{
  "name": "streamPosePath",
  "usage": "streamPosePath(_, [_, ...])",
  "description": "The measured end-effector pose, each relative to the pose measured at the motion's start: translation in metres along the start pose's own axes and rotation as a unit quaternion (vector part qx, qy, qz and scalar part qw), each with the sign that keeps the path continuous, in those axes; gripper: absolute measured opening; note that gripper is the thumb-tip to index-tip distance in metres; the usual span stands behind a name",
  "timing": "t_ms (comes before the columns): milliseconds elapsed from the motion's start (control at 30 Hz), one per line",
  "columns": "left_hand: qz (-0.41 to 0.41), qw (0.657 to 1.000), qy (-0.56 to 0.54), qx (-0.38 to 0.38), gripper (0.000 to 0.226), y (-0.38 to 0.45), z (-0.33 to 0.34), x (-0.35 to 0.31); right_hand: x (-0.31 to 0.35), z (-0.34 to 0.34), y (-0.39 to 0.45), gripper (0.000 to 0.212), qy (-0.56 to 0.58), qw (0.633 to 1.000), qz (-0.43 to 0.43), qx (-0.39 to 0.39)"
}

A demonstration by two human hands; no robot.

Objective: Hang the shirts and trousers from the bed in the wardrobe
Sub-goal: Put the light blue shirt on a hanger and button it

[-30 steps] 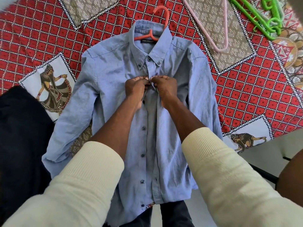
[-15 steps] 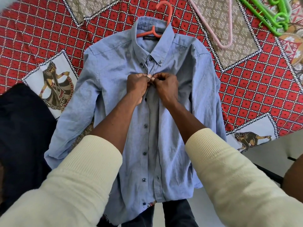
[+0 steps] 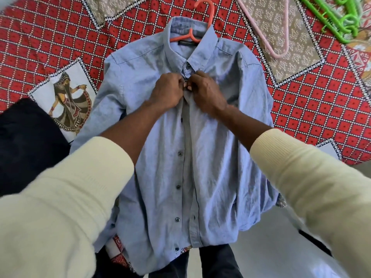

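One blue shirt (image 3: 200, 157) lies face up on the red patterned bedspread (image 3: 50, 37), threaded on one orange hanger (image 3: 202, 19). The left hand (image 3: 166, 91) and right hand (image 3: 206, 93) both pinch its placket just below the collar. One pink hanger (image 3: 279, 37) lies nearby; the green hangers (image 3: 337, 19) overlap, uncountable. One dark garment (image 3: 26, 141) lies at left.

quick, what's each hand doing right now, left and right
Left hand: closed, pinching the blue shirt front edge just below the collar.
Right hand: closed, pinching the opposite front edge at the same spot.
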State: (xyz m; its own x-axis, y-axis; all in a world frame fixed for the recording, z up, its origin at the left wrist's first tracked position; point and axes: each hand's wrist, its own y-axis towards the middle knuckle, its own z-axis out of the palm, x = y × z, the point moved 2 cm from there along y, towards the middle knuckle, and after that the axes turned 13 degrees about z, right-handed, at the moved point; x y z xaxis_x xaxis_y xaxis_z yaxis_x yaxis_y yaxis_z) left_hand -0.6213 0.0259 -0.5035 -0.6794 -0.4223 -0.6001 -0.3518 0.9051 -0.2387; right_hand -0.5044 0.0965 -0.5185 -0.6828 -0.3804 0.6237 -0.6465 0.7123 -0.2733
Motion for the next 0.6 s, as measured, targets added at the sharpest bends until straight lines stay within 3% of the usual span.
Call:
streamPosePath(67, [0.018,0.997,0.002,-0.076,0.015,-0.009,0.007,-0.001,0.003,0.004,-0.001,0.017,0.101,0.988,0.109,-0.036])
streamPosePath(133, [-0.039,0.982,-0.04,-0.18,0.012,-0.024,0.01,0.002,0.004,0.005,-0.013,0.012,0.217,0.946,0.221,-0.098])
streamPosePath(233, [-0.095,0.945,-0.097,-0.296,0.012,-0.061,0.017,0.002,0.008,0.005,-0.058,0.006,0.248,0.906,0.256,-0.228])
streamPosePath(300, [-0.08,0.938,-0.149,-0.302,0.008,-0.091,0.027,-0.003,0.014,0.017,-0.091,0.009,0.185,0.933,0.199,-0.237])
streamPosePath(367, [-0.068,0.943,-0.194,-0.26,0.008,-0.115,0.043,0.0,0.016,0.036,-0.117,0.018,0.101,0.966,0.165,-0.172])
streamPosePath(433, [-0.067,0.953,-0.202,-0.218,0.01,-0.13,0.055,0.009,0.014,0.048,-0.133,0.024,0.041,0.976,0.161,-0.143])
streamPosePath(500, [-0.067,0.954,-0.202,-0.212,0.011,-0.136,0.058,0.014,0.01,0.049,-0.14,0.017,0.045,0.969,0.18,-0.163])
streamPosePath(600, [-0.084,0.951,-0.209,-0.212,0.005,-0.134,0.058,0.011,0.005,0.035,-0.136,0.019,0.202,0.915,0.316,-0.147])
